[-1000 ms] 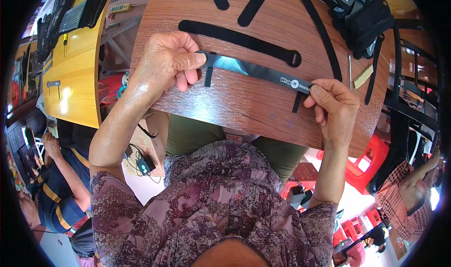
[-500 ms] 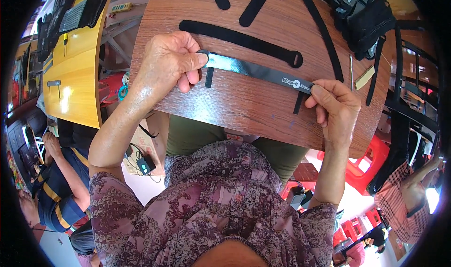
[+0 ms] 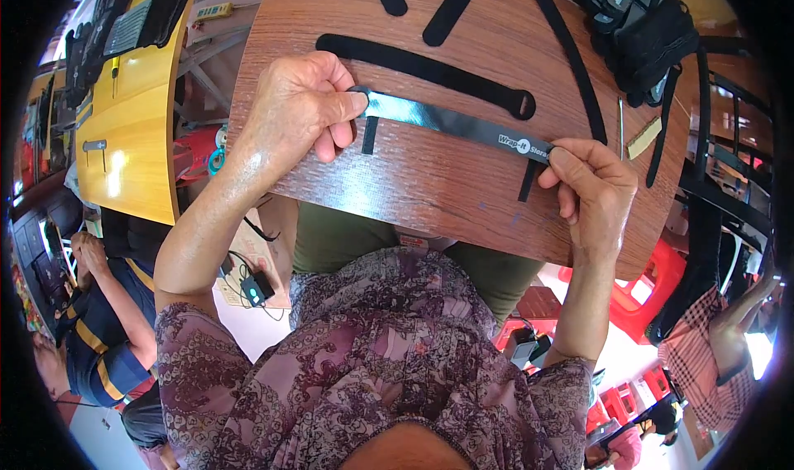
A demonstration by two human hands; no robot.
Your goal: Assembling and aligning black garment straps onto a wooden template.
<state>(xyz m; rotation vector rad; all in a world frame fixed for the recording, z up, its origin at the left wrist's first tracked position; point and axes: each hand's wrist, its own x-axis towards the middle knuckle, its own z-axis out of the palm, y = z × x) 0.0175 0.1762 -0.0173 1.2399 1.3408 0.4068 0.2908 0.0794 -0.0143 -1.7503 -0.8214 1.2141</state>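
One head-worn fisheye looks steeply down, close over the wooden table (image 3: 430, 189), its rim probably distorted.

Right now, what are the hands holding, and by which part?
One black strap, stretched flat over the wooden table. The left hand pinches its left end, the right hand pinches its right end, near the white print.

The left end of the black strap (image 3: 451, 122) disappears inside the left hand (image 3: 294, 110), and its right end is tucked under the right hand's (image 3: 591, 189) fingertips, so both tips are out of sight. Beyond the strap, two more black strips (image 3: 451, 7) on the desk (image 3: 430, 189) run off the top edge. The dark bundle (image 3: 641, 23) up right of the strap is cropped too, too tangled to make out.
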